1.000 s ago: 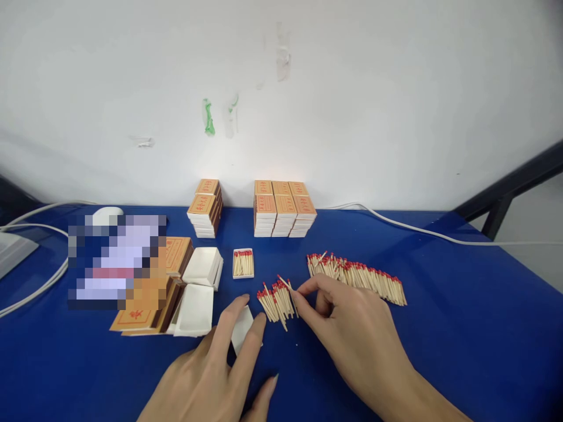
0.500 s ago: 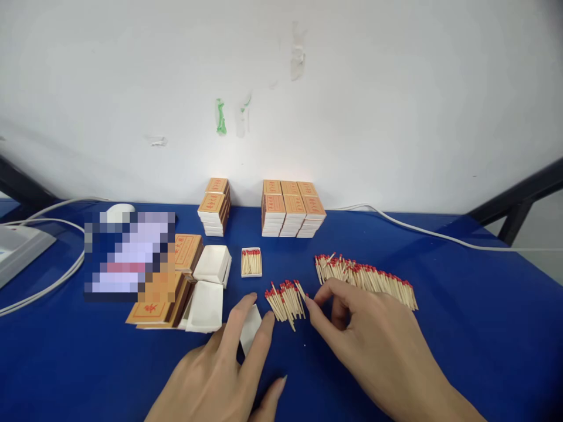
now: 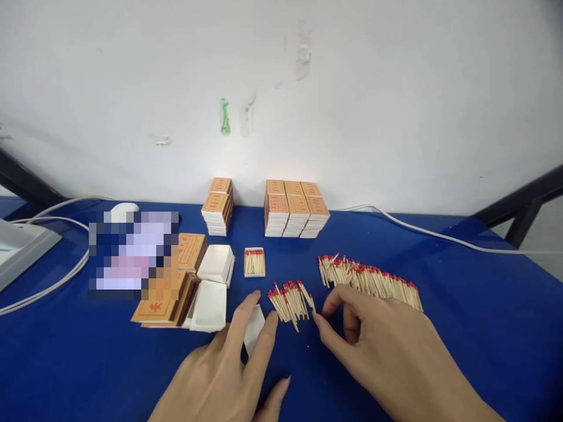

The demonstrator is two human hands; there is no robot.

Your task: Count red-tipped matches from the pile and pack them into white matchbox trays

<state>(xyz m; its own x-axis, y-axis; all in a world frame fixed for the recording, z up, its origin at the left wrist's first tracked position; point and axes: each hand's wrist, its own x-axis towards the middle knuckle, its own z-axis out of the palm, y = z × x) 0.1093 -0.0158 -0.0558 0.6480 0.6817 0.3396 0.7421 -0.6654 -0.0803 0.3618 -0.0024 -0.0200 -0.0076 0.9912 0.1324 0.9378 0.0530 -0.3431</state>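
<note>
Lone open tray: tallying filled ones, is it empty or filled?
Filled: the tray shows red-headed matches lying side by side inside it.

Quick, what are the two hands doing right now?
Left hand: open, fingers resting on the white tray, gripping nothing.
Right hand: open, index fingertip at the small match pile, holding nothing.

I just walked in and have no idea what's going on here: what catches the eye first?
Red-tipped matches on the blue table: a small bunch between the two hands and a long row behind the right hand. The left hand touches a white tray; orange matchbox stacks line the wall.
</note>
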